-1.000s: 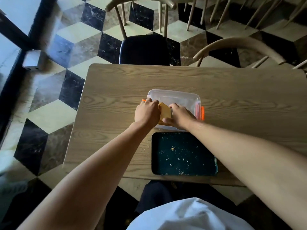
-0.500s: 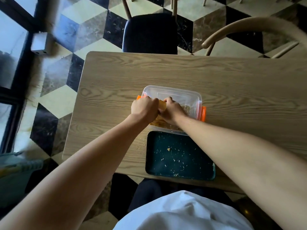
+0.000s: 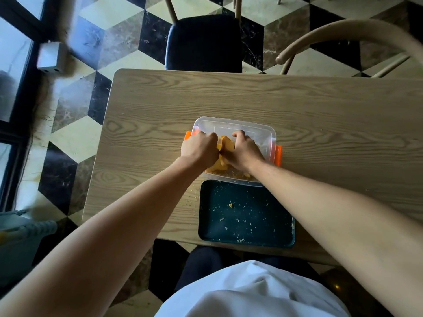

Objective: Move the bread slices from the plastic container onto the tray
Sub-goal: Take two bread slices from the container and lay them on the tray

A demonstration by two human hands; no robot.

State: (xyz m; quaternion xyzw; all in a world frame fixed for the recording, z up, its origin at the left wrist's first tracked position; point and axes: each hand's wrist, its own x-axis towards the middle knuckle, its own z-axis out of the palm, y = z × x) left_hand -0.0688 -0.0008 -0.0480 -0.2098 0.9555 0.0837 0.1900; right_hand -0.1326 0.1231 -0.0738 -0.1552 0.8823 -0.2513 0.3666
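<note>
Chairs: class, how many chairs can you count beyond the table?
2: a dark-seated chair at the table's far edge, and a curved wooden chair back at upper right. Others may lie out of frame.

Left hand (image 3: 199, 149) and right hand (image 3: 245, 150) both reach inside the clear plastic container (image 3: 251, 129), fingers curled around bread slices (image 3: 225, 145). Dark green tray (image 3: 246, 216) sits just nearer than the container, crumbs only.

Bread slices (image 3: 225, 145) mostly behind hands (image 3: 223, 150)

Bare forearms (sleeveless), white top (image 3: 251, 291), dark trousers (image 3: 203, 261).
</note>
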